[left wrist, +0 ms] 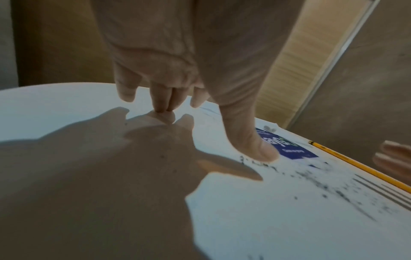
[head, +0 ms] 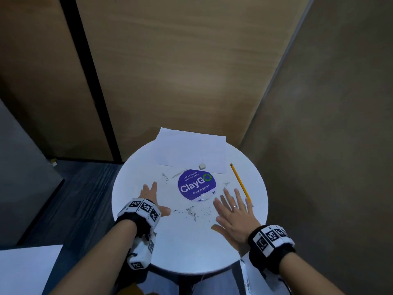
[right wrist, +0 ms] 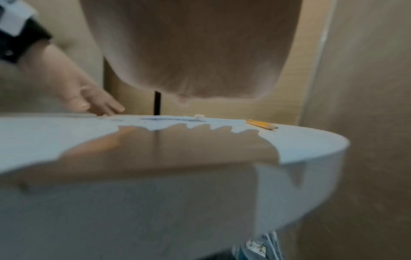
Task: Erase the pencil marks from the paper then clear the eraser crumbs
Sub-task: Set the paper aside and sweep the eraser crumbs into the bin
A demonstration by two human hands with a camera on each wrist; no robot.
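Observation:
A white sheet of paper [head: 191,149] lies at the far side of the round white table [head: 182,250], with a small white eraser [head: 201,166] on its near edge. Dark eraser crumbs [head: 194,211] are scattered on the tabletop between my hands, and more crumbs [head: 164,177] lie left of the sticker. My left hand [head: 150,195] is flat with straight fingers, its middle fingertips [left wrist: 163,110] touching the table. My right hand [head: 231,211] is spread flat beside the crumbs. Neither hand holds anything. The crumbs [left wrist: 333,184] show near my left thumb.
A yellow pencil [head: 241,181] lies on the table's right side, just beyond my right fingers. A round blue ClayGo sticker [head: 196,185] sits at the table's centre. Wooden wall panels stand close behind and to the right. Another white surface [head: 25,271] is at the lower left.

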